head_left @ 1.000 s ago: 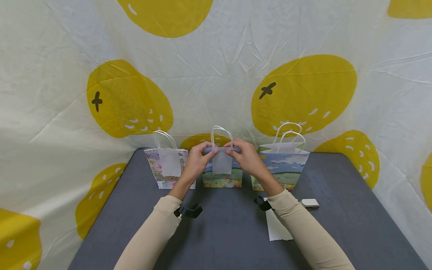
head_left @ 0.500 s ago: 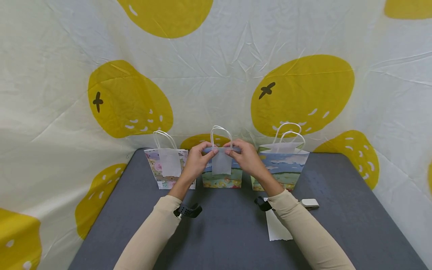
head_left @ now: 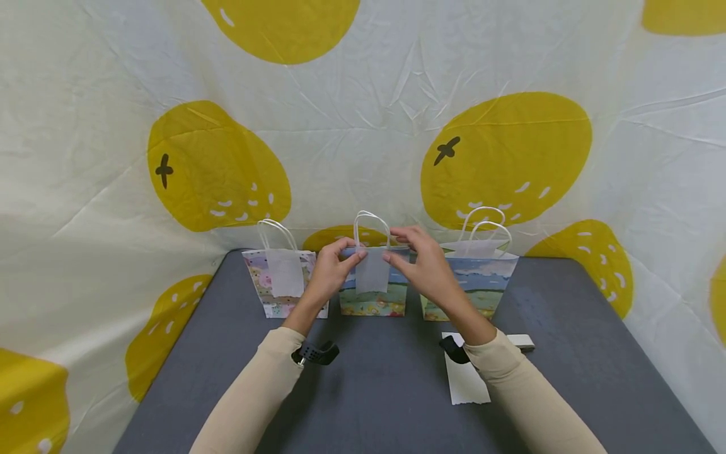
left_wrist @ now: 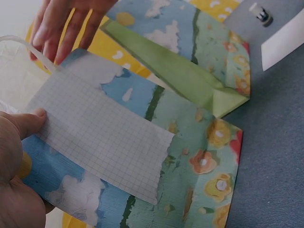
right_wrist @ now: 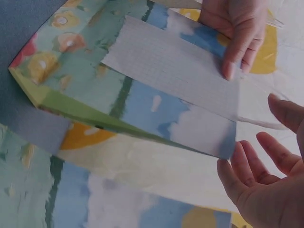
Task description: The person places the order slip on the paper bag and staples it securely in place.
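Observation:
In the middle of the table stands a small paper gift bag (head_left: 373, 307) with a painted landscape and white twisted handles. A squared paper slip (left_wrist: 107, 135) with a torn lower edge hangs down its front from the top rim. My left hand (head_left: 331, 270) pinches the slip and the bag's rim between thumb and fingers, left of the handle. My right hand (head_left: 426, 263) is at the rim's right side, thumb and fingers spread apart. In the right wrist view, the fingertips (right_wrist: 231, 156) of that hand are close to the bag's top corner; whether they touch it I cannot tell.
A pink-patterned gift bag (head_left: 262, 277) with a similar slip (head_left: 286, 272) stands at left, a larger landscape bag (head_left: 482, 284) at right. Near my right forearm lie a loose torn paper (head_left: 467, 383) and a small white and dark object (head_left: 522, 341), possibly a stapler. A fruit-print cloth (head_left: 363, 157) hangs behind.
My right hand has let go of the rim and slip and shifted slightly right, its fingers spreading. My left hand keeps its pinch, and the bags stay where they were.

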The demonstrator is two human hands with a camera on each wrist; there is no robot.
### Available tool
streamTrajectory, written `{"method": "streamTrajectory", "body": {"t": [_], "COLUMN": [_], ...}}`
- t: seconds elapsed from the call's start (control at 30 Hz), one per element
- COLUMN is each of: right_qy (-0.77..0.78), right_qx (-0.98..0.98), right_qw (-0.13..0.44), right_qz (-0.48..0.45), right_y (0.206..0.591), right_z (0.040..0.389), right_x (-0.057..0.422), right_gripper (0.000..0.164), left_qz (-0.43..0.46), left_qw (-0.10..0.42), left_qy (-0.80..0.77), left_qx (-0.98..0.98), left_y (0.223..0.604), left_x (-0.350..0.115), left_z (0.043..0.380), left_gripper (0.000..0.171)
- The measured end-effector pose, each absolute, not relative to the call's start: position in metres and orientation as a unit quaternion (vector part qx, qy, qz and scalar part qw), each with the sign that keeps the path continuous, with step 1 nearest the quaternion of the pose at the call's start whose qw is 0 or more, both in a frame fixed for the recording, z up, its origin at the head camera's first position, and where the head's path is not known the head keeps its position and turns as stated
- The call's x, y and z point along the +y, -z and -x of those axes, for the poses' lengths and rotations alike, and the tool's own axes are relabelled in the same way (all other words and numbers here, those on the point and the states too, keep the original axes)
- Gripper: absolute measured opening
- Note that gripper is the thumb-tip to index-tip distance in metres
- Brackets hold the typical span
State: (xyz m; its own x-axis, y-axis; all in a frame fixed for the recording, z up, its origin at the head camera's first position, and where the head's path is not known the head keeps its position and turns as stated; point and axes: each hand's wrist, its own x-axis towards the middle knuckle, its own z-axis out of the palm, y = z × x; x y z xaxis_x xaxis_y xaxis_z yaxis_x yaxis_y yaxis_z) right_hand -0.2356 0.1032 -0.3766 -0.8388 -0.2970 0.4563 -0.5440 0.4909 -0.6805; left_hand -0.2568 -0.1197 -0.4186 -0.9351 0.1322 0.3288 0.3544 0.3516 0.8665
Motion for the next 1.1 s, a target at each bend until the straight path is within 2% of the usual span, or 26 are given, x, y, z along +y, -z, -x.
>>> {"method": "streamTrajectory", "body": {"t": [0.2,0.5,1.1], "right_qy": [-0.431,-0.438,-0.37], "right_qx": [-0.848,-0.844,-0.872], "right_qw": [0.151,0.128,0.056], "right_qz": [-0.27,-0.283,-0.316], "right_y": [0.374,0.374,0.395], "right_z": [0.227,0.21,0.189], "right_x": [0.115,0.142,0.215], "right_gripper": [0.054,0.051,0.028], "left_qz": [0.137,0.133,0.141], "left_qw": [0.098,0.097,0.094], "left_qy": [0.55,0.547,0.552], "left_qx": [-0.818,-0.821,-0.816], "left_y": [0.419,0.423,0.422], "left_x": [-0.12,-0.121,-0.121], "left_z": [0.256,0.256,0.256], "left_gripper": [0.018,0.016,0.016]}}
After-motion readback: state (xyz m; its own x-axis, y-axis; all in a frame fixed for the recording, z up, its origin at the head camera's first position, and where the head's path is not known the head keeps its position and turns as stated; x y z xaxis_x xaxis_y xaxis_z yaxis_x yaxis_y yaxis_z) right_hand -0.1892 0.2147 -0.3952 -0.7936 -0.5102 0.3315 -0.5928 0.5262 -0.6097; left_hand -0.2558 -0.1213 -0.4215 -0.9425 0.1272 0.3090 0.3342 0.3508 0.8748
